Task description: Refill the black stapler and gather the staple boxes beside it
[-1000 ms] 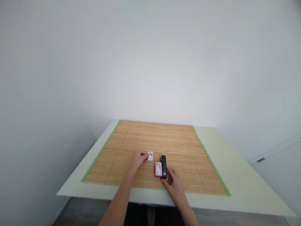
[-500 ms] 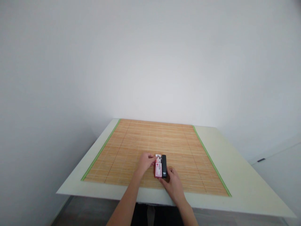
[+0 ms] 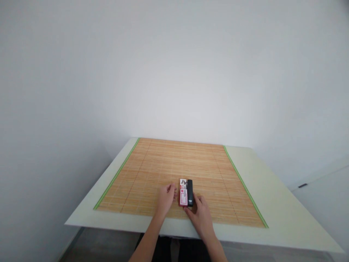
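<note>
A black stapler [image 3: 190,193] lies lengthwise on the bamboo mat, pointing away from me. Close against its left side is a small red and white box [image 3: 183,197], with a white printed piece [image 3: 183,183] at its far end. My right hand [image 3: 203,216] holds the near end of the stapler, its fingers along the right side and the thumb by the near edge of the box. Just left of the box, my left hand [image 3: 165,199] is empty, its fingers loosely bent and apart.
The bamboo mat [image 3: 174,156] with green side borders covers the middle of a white table [image 3: 275,203]. White walls [image 3: 174,72] stand behind and to the left. The table's front edge is close to my body, and a dark handle [image 3: 302,185] shows at the right.
My left hand has let go of the white printed piece and drawn back to the left and nearer to me. The right hand, stapler and box stay in place.
</note>
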{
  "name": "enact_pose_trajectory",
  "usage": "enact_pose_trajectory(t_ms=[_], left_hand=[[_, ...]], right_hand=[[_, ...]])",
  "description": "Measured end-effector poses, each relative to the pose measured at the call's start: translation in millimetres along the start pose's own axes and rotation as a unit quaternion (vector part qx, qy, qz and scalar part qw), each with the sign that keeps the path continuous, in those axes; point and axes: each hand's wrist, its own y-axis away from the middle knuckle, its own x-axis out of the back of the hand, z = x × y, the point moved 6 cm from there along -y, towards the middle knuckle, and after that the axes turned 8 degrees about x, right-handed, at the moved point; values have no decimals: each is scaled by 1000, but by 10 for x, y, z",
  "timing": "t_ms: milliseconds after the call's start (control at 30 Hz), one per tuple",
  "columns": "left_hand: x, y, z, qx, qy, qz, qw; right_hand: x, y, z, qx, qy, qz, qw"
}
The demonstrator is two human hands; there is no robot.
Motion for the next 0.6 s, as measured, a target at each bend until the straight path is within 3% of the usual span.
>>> enact_pose_trajectory(t_ms=[167, 400, 500, 600], left_hand=[[-148, 169, 13, -29, -2, -19, 999], [-385, 107, 163, -61, -19, -31, 997], [-679, 92, 222, -62, -14, -48, 997], [-1100, 110, 320, -64, 0, -88, 994]], right_hand=[[-14, -18, -57, 3, 27, 0, 1000], [177, -119, 66, 15, 30, -20, 999], [386, -126, 294, 3, 51, -32, 998], [670, -120, 608, -8, 68, -44, 997]])
